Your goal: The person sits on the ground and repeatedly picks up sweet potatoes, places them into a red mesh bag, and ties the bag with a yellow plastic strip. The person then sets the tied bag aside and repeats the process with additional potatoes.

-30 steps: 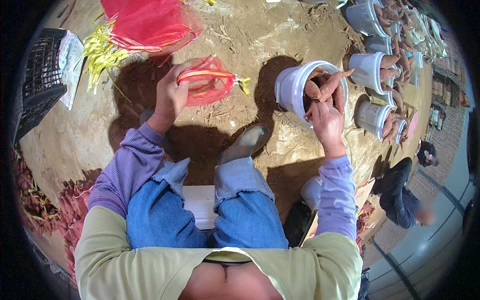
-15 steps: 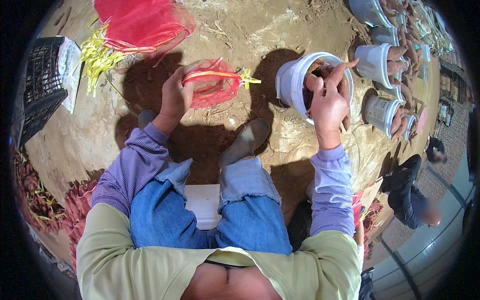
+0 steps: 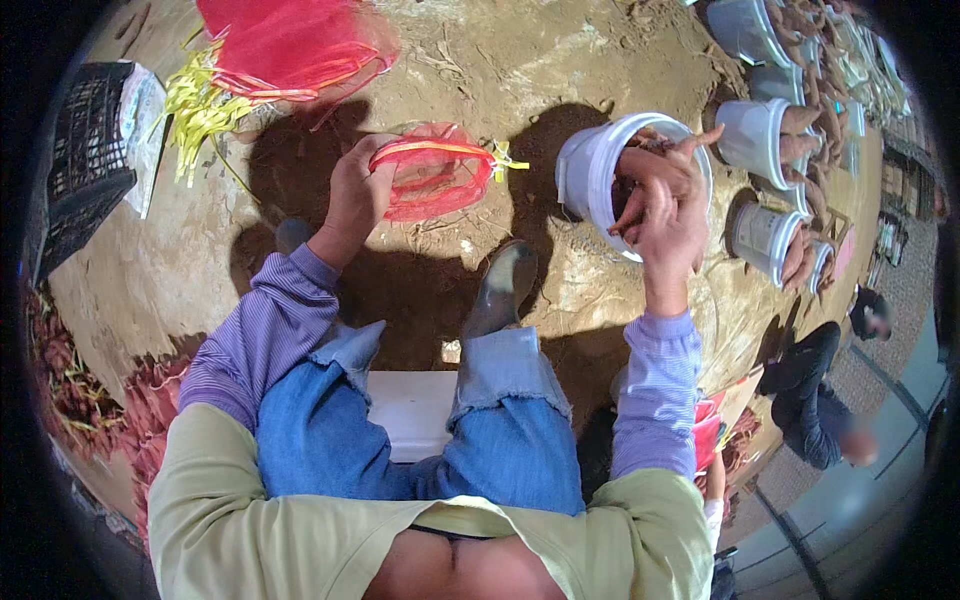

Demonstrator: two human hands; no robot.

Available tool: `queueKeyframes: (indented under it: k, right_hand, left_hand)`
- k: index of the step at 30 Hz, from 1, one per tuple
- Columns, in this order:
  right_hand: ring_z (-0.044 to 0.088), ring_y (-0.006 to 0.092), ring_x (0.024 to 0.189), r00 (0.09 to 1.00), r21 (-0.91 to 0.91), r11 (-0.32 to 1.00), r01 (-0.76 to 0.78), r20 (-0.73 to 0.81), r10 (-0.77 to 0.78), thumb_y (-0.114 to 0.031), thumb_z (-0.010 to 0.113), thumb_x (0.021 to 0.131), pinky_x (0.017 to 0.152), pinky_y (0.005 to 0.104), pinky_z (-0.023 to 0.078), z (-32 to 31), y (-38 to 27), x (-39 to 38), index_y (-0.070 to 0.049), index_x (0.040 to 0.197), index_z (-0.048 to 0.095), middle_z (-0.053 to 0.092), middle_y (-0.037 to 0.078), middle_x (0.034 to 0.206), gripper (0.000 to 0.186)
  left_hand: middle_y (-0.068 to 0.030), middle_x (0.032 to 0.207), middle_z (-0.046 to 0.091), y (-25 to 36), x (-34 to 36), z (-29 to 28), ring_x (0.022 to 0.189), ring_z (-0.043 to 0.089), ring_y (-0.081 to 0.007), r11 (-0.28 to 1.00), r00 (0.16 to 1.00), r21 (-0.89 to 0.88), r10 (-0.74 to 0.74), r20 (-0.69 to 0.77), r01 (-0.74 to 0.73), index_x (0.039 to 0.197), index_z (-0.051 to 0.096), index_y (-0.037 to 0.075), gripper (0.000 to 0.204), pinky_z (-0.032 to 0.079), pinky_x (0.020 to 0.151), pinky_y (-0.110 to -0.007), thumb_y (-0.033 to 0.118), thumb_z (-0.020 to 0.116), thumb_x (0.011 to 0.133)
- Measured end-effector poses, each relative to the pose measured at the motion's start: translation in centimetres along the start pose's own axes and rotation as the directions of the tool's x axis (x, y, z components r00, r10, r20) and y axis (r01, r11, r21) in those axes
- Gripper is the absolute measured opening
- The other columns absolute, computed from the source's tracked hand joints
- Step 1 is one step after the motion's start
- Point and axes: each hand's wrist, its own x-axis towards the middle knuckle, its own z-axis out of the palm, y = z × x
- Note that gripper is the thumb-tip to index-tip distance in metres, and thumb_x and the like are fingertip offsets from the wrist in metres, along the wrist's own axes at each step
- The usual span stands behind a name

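My left hand [image 3: 362,190] is closed on the rim of a red mesh bag [image 3: 435,185], which is held open with a yellow tag at its right end. My right hand [image 3: 668,225] is at the mouth of a white bucket [image 3: 585,170] holding sweet potatoes [image 3: 650,165]. Its fingers touch the potatoes but are blurred, so I cannot tell whether they grip one. A stack of flat red mesh bags [image 3: 280,45] lies on the floor beyond my left hand, beside a bunch of yellow ties [image 3: 195,110].
Several buckets of sweet potatoes [image 3: 750,135] line the right. A black crate [image 3: 75,170] is at left, with red filled bags [image 3: 150,410] below it. Two people [image 3: 805,390] are at the right; another person's hand [image 3: 715,480] shows behind my right arm.
My right hand first moved up over the potatoes and is now slightly lower, blurred, with the potatoes shifted in the bucket. My left hand keeps hold of the mesh bag, a little further right.
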Motion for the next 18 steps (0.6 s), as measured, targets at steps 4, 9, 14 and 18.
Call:
queueKeyframes:
  k: [4, 9, 14, 18]
  right_hand:
    - [0.059, 0.024, 0.095, 0.867, 0.477, 0.871, -0.122, -0.376, 0.327, -0.025, 0.042, 0.099, 0.078, 0.0357, 0.052, -2.4, -5.3, 1.3, -0.003, 0.125, 0.04, 0.054, 0.014, 0.104, 0.034]
    - [0.054, 0.0191, 0.072, 0.826, 0.925, 0.218, -0.312, 0.151, 0.543, -0.038, 0.035, 0.1, 0.06, 0.0313, 0.051, -2.4, -5.6, 1.5, -0.008, 0.129, 0.04, 0.052, 0.01, 0.088, 0.042]
    - [0.054, 0.0165, 0.06, 0.376, 0.356, -0.261, -0.897, 0.926, -0.029, -0.038, 0.036, 0.1, 0.048, 0.0282, 0.049, 3.7, -8.3, 0.5, -0.007, 0.128, 0.044, 0.06, 0.01, 0.084, 0.043]
    - [0.052, 0.0165, 0.064, 0.142, 0.105, -0.264, -0.959, 0.982, -0.126, -0.033, 0.035, 0.1, 0.054, 0.0272, 0.048, 10.7, -9.7, -2.3, -0.003, 0.125, 0.046, 0.06, 0.012, 0.098, 0.04]
  left_hand:
    - [-0.0089, 0.09, 0.066, -0.4, 0.3, -0.6, 0.082, 0.061, -0.0136, 0.996, 1.0, -0.082, -0.026, -0.017, 0.025, 0.103, 0.062, 0.001, 0.02, 0.047, 0.076, -0.027, 0.001, 0.056, 0.085]
    - [-0.0112, 0.089, 0.067, 1.0, 0.6, 0.6, 0.082, 0.063, -0.016, 0.996, 0.994, 0.038, -0.074, -0.081, 0.077, 0.101, 0.064, 0.001, 0.019, 0.048, 0.077, -0.029, 0.003, 0.058, 0.084]
    - [-0.0063, 0.09, 0.066, 1.9, 1.5, 1.1, 0.085, 0.06, -0.0107, 0.988, 0.988, -0.043, -0.151, -0.022, 0.15, 0.106, 0.063, 0.0, 0.021, 0.047, 0.077, -0.025, 0.006, 0.054, 0.087]
    - [-0.0098, 0.091, 0.066, 3.0, 1.5, 1.0, 0.083, 0.062, -0.0141, 0.984, 0.985, -0.041, -0.172, -0.005, 0.172, 0.11, 0.062, 0.001, 0.024, 0.05, 0.073, -0.027, 0.008, 0.052, 0.089]
